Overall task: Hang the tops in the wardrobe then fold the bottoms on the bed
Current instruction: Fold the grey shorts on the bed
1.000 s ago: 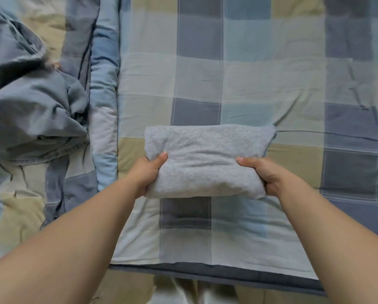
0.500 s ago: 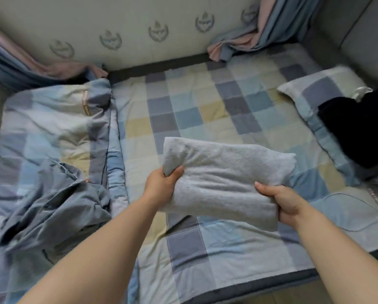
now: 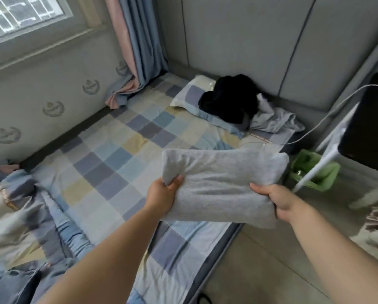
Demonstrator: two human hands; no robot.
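Gripping the folded grey garment (image 3: 224,183) at either end, the left hand (image 3: 161,195) and right hand (image 3: 279,201) held it clear above the checked bed sheet (image 3: 109,163); black clothing (image 3: 228,102) lay on the pillow (image 3: 189,99).
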